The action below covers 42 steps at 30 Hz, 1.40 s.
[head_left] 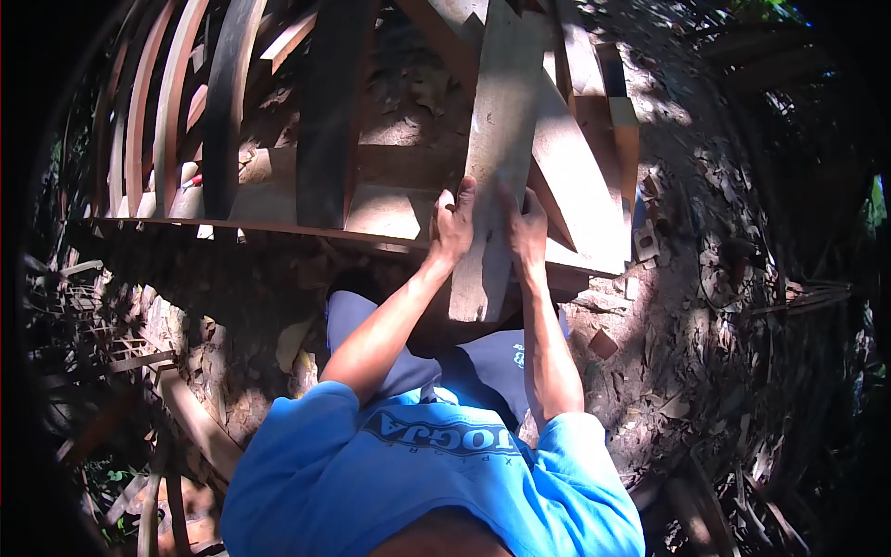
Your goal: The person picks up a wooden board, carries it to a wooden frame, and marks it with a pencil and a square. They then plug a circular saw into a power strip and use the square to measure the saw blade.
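A long wooden plank (501, 111) points away from my body, its near end above my lap. My left hand (451, 221) grips its left edge, thumb along the side. On the opposite edge, my right hand (527, 230) is closed around the wood at about the same height. The fingers of both hands are partly hidden beneath the plank. Under and beyond it lies a wooden frame (390, 212) with a broad board along its near side. Several upright slats (227, 102) lean across the frame to the left.
A pale, sunlit board (577, 176) slants on the frame to the right. Dry leaves and wood scraps (673, 399) cover the ground at right. Loose wood strips (190, 408) lie at left. A small reddish block (603, 343) rests near my right forearm.
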Tool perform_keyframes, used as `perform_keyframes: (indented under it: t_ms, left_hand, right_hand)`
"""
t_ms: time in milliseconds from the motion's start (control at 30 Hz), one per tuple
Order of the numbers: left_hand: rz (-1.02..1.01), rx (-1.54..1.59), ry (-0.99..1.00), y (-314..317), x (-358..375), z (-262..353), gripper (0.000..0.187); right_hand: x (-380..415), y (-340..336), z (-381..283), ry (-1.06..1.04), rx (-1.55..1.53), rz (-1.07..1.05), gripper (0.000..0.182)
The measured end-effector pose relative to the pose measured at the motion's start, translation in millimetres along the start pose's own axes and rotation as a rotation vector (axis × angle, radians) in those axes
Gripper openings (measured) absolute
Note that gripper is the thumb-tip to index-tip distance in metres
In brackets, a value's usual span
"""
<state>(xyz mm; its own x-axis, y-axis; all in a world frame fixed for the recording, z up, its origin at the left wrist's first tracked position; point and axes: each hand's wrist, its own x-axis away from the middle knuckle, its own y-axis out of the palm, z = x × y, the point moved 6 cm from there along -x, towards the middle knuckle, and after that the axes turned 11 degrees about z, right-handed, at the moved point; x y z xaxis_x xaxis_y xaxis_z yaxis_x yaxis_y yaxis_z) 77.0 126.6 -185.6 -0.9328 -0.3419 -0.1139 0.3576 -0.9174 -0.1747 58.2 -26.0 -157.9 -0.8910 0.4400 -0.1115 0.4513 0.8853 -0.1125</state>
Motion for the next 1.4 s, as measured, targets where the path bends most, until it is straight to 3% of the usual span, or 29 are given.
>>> perform_keyframes:
  t_ms: [33, 267, 467, 567, 667, 700, 833, 1000, 1033, 1200, 1267, 1400]
  left_hand:
    - [0.094, 0.074, 0.09, 3, -2, -4, 0.083]
    - [0.043, 0.06, -0.001, 1, 1, 3, 0.086]
    - [-0.019, -0.007, -0.114, -2, 6, 11, 0.097]
    - [-0.056, 0.078, -0.123, -7, 11, 25, 0.104]
    - [0.02, 0.034, -0.056, -2, 2, 1, 0.11]
    - [-0.074, 0.079, -0.075, 1, 0, -1, 0.115]
    - [-0.096, 0.169, -0.066, -8, 9, 27, 0.107]
    - [-0.055, 0.126, -0.047, -12, 4, 15, 0.105]
    - [0.0, 0.153, -0.049, -2, -7, -24, 0.103]
    - [-0.236, 0.235, -0.1, -6, -3, 4, 0.101]
    - [-0.074, 0.164, -0.088, -8, 1, -5, 0.101]
    - [-0.211, 0.23, -0.084, -8, 7, 16, 0.092]
  right_hand:
    - [-2, -1, 1, -0.003, 0.005, 0.002, 0.05]
    - [-3, -2, 0, 0.063, 0.016, -0.069, 0.051]
    - [-11, -6, 6, 0.016, -0.037, -0.086, 0.054]
    - [-8, -5, 6, 0.041, -0.071, -0.103, 0.053]
    - [-8, -2, 7, 0.06, -0.124, -0.116, 0.052]
    - [-9, -1, 7, 0.025, -0.127, -0.113, 0.051]
    - [-4, -10, -8, -0.039, -0.096, -0.087, 0.048]
    - [-7, -9, -1, -0.014, -0.145, -0.099, 0.05]
    - [-8, -10, -1, -0.02, -0.163, -0.102, 0.051]
    - [-11, -12, 3, -0.015, -0.099, -0.08, 0.052]
    - [-11, -11, 8, -0.038, -0.086, -0.058, 0.052]
    - [-11, -9, 10, -0.043, -0.085, -0.06, 0.049]
